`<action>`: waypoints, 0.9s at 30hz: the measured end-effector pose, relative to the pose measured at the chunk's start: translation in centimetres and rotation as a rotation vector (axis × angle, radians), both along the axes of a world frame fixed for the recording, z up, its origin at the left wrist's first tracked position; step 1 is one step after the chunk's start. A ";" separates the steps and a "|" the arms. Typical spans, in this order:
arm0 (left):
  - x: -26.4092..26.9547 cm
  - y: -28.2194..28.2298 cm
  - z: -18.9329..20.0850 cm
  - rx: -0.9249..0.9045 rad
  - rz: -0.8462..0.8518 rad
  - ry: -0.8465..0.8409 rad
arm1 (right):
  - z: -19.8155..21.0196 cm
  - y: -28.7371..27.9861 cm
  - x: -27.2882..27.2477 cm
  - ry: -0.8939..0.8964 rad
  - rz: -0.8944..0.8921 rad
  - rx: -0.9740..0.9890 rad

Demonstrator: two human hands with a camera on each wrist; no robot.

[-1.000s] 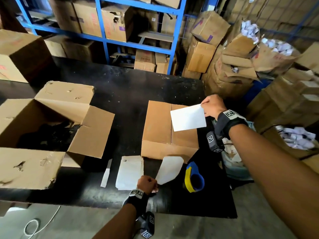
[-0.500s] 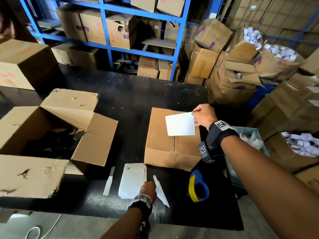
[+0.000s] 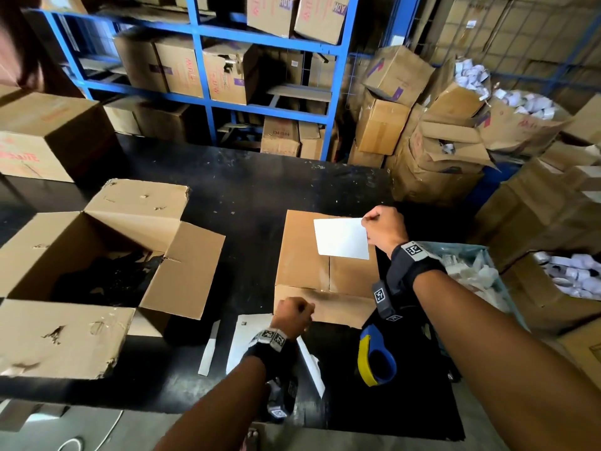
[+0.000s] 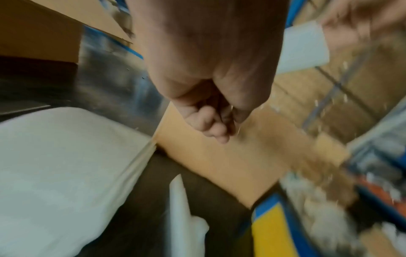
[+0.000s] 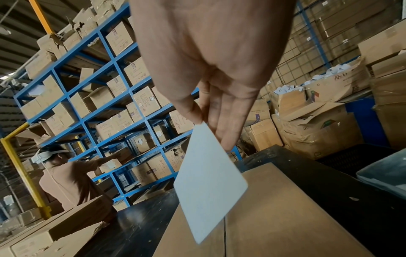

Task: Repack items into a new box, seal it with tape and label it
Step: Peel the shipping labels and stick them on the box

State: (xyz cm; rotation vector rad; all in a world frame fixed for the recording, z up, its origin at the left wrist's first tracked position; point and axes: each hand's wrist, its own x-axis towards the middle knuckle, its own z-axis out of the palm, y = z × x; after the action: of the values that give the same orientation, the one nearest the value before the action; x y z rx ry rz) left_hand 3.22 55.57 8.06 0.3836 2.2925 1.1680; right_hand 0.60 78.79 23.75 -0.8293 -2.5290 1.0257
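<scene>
A small closed cardboard box (image 3: pixel 302 255) (image 5: pixel 285 208) stands on the black table (image 3: pixel 244 206). My right hand (image 3: pixel 370 227) (image 5: pixel 211 121) pinches a blank white label (image 3: pixel 341 237) (image 5: pixel 208 182) by its right edge, just above the far right part of the box top. My left hand (image 3: pixel 294 315) (image 4: pixel 211 118) is a curled fist with nothing seen in it, in front of the box's near face. A peeled backing piece (image 3: pixel 312 366) (image 4: pixel 182 217) lies on the table beside my left wrist.
A large open box (image 3: pixel 97 255) with dark contents sits at the left. A white sheet (image 3: pixel 247 333) and a strip (image 3: pixel 208 353) lie near the front edge. A blue and yellow tape dispenser (image 3: pixel 377 359) rests right of them. Stacked boxes and blue shelving (image 3: pixel 201 92) stand behind.
My left hand let go of the peeled backing piece, which now lies on the table, and rose toward the box's near face. My right hand brought the label over the box top.
</scene>
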 end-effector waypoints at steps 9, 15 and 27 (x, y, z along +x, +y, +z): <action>-9.3 4.9 11.2 0.547 0.487 -0.429 | -0.9 -3.0 1.0 0.125 0.140 0.141; -10.9 4.2 10.7 0.568 0.566 -0.401 | -2.3 -4.7 2.2 0.079 0.375 0.204; -15.5 2.5 9.7 0.514 0.383 -0.058 | -4.7 -5.1 0.7 -0.001 0.603 0.598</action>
State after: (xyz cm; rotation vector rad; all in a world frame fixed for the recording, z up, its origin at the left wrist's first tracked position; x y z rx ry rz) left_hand -12.31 58.05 17.71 0.0854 2.0438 1.9412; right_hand 1.32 73.67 19.05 0.1057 -2.8999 0.3279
